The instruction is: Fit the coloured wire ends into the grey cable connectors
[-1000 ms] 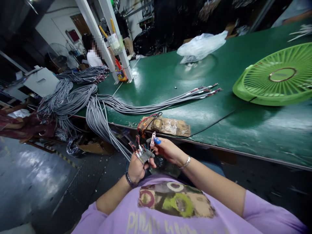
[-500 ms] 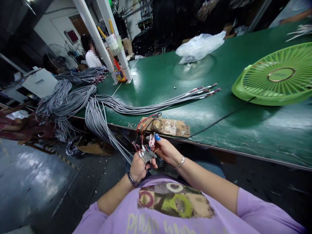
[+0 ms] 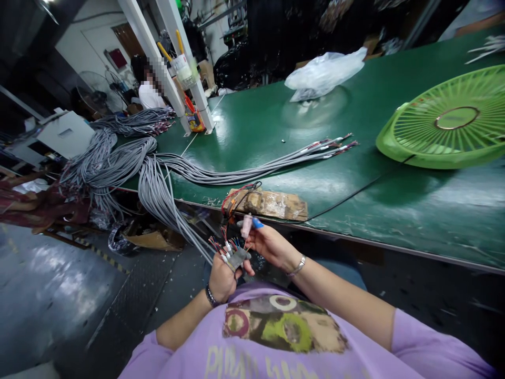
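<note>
Low in front of my shirt, my left hand (image 3: 223,276) is closed around the ends of several grey cables (image 3: 185,231), whose thin coloured wires (image 3: 225,243) fan out above the fingers. A flat grey piece (image 3: 238,259) lies at that hand's fingertips. Just to the right, my right hand (image 3: 271,245) is pinched near the wire tips, with blue wrapping on one finger. Pale pink wrapping (image 3: 246,226) shows on another finger. A thin wire seems to run between its fingertips, though the detail is small.
A wooden block (image 3: 276,204) with a dark and red lead sits at the green table's (image 3: 394,210) near edge. Grey cable bundles (image 3: 122,163) lie left. A green fan (image 3: 453,118) stands right, its black cord crossing the table. A plastic bag (image 3: 323,76) lies farther back. A person (image 3: 150,95) is behind posts.
My right hand has turned slightly and its fingertips have come down toward the wires. The wire ends in my left hand have shifted a little left.
</note>
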Demonstrator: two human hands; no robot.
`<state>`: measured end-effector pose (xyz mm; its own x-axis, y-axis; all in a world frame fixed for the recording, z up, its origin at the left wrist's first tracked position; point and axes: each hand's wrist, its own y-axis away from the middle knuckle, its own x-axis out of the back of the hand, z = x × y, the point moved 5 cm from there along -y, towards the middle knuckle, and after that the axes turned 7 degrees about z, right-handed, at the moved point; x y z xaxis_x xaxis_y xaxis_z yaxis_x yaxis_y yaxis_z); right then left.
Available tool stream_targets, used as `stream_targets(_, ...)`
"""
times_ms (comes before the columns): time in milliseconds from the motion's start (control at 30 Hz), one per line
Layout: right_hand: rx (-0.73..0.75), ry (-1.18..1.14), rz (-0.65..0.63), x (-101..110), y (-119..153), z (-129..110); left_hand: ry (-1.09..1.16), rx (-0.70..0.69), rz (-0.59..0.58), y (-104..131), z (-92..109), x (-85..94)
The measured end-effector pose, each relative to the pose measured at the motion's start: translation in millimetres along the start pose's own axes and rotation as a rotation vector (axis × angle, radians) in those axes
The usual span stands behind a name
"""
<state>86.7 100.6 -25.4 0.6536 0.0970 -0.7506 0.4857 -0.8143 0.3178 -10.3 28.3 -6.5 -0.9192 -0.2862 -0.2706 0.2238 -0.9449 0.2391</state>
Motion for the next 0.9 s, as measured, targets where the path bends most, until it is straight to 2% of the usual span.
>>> stream_targets(100, 0.049, 0.023, 0.006, -2.0, 0.8, -2.2, 0.032, -0.026, 0.024, -0.5, 2.7, -1.2)
stream_targets(333, 0.008, -0.043, 0.04, -2.5, -3.0, -0.4, 0.038, -0.03, 0.066, -6.1, 5.3, -4.1)
stream_targets(433, 0.039, -0.064, 0.063, -2.5, -5.8, -0.7, 0.016, -0.004, 0.06, -7.9, 1.1, -4.3)
stream_targets(600, 0.045, -0.037, 0.028, -2.5, -5.2, 0.2, -0.012, 0.01, 0.034, -8.1, -3.7, -3.4)
stream_targets(767, -0.026, 0.114, -0.053, 7.2, 10.7, 7.1, -0.038, -0.009, 0.031, -5.0, -8.4, 3.9)
stream_targets(900, 0.052, 0.34, -0.135, 7.3, 27.9, 7.7, -0.12, -0.029, 0.017, -2.3, -14.8, 11.7)
